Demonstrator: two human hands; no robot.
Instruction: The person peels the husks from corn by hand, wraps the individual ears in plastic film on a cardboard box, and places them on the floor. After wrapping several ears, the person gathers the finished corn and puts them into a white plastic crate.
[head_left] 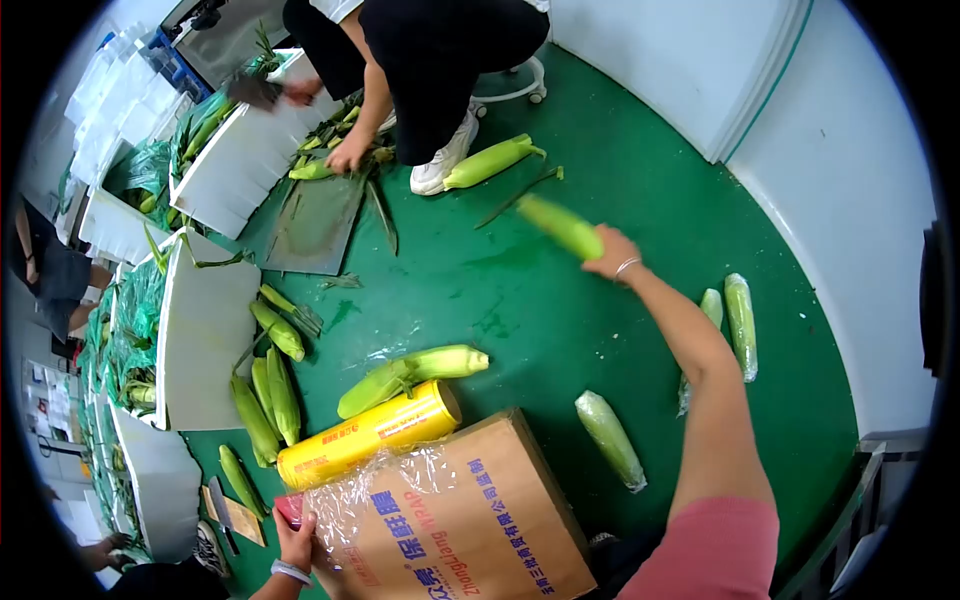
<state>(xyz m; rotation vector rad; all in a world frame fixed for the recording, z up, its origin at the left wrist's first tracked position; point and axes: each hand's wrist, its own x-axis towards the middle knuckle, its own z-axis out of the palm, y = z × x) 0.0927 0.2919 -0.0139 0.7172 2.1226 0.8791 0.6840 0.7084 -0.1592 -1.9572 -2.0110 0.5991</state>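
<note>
In my right hand (611, 255) is an ear of corn in its green husk (562, 226), gripped at one end and held out over the green floor, blurred by motion. My left hand (296, 543) is closed around a red object (289, 510), seemingly the end of a cling film roll, at the left edge of a cardboard box (470, 520). Clear film (385, 487) lies crumpled over the box's top. Against its far side lies a yellow roll (370, 432), with large husked corn ears (415, 376) just beyond. A film-wrapped ear (610, 440) lies right of the box.
More wrapped ears (740, 325) lie on the right. White foam boxes (208, 330) of corn line the left, beside loose ears (283, 395) and a knife (222, 513). A co-worker (440, 75) sits at the top with a cleaver near a grey board (315, 225).
</note>
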